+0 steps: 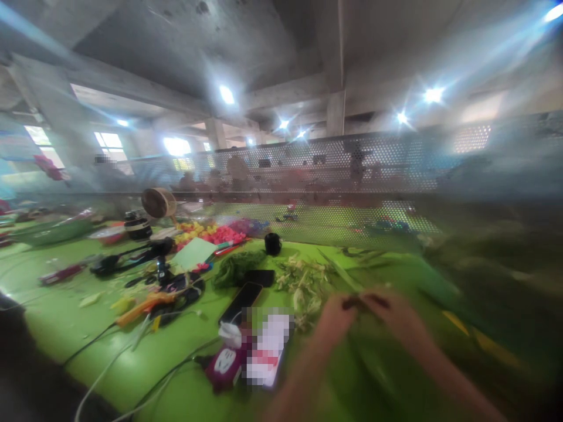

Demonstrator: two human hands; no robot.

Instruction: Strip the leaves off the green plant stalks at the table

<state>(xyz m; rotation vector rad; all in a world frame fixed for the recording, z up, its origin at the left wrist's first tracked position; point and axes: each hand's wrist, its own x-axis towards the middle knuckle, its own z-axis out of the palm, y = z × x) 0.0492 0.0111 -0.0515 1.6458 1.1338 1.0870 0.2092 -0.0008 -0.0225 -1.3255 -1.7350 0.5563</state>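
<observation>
The picture is smeared by motion. My left hand (336, 316) and my right hand (393, 313) meet low in the middle, over the green table (65, 328). Their fingertips pinch together on a small dark thing (363, 303) that I cannot make out. A long green leaf or stem (338, 272) runs away from the hands toward the back. A heap of pale green plant pieces (303, 281) lies just left of my left hand.
A dark phone (241, 302) lies left of the heap, with a purple gadget (224, 363) and cables nearer me. Orange-handled tools (145, 308), a black cup (272, 243) and bright flowers (211, 233) sit farther back. A perforated metal screen (352, 170) closes the table's far side.
</observation>
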